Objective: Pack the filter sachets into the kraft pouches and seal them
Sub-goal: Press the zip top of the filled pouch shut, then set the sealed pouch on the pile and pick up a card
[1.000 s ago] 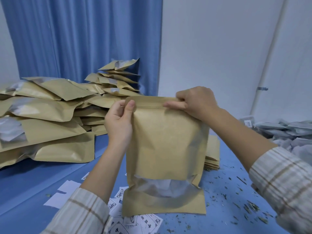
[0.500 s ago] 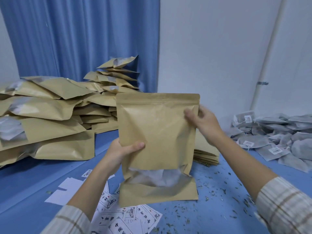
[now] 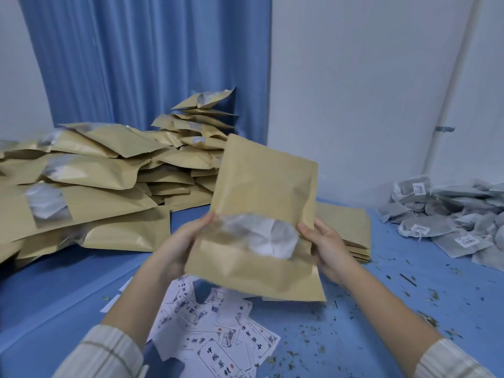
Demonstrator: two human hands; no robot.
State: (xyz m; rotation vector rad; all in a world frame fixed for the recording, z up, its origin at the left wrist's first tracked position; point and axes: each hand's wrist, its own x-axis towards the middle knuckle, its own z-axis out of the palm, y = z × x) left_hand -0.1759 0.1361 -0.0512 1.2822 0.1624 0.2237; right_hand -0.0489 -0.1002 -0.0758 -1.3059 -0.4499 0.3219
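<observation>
Above the blue surface (image 3: 62,290), from left to right: the left hand (image 3: 181,245) grasps the left edge of a kraft pouch (image 3: 261,214) beside its clear window, where white filter sachets (image 3: 261,236) show through; the right hand (image 3: 328,248) grasps the right edge. Between both hands the pouch tilts, top leaning far-right. Loose sachets (image 3: 447,219) lie at right.

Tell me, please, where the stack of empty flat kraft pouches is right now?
In the head view, the flat pouch stack lies on the blue table right of centre, behind the right hand.
</observation>
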